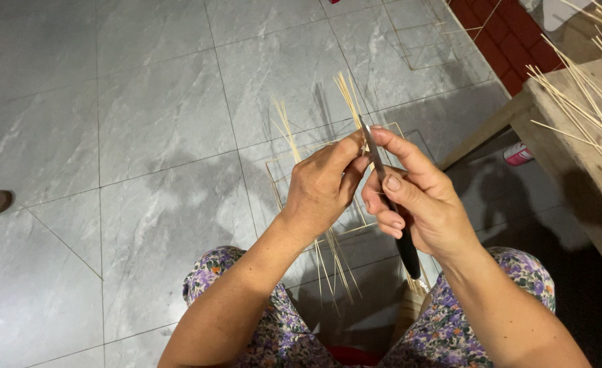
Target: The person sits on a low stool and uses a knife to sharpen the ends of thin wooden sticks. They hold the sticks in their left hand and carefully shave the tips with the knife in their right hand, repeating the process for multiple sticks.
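Right now the knife (389,197) is standing almost upright between the two hands, its dark handle wrapped in the closed right hand (417,204), thumb pressing along the blade. Beside it, the left hand (321,187) is pinching a bundle of thin sticks (347,95) against the blade. Further right, a small pink-and-white can (518,154) is lying under the wooden bench (567,146), partly hidden. More sticks are spilling off the frame's edge.

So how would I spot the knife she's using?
Start at the right hand, above the floral lap. Its grip closes on a dark handle, and the knife runs up between both thumbs. It is the only grey metal strip among pale thin sticks.
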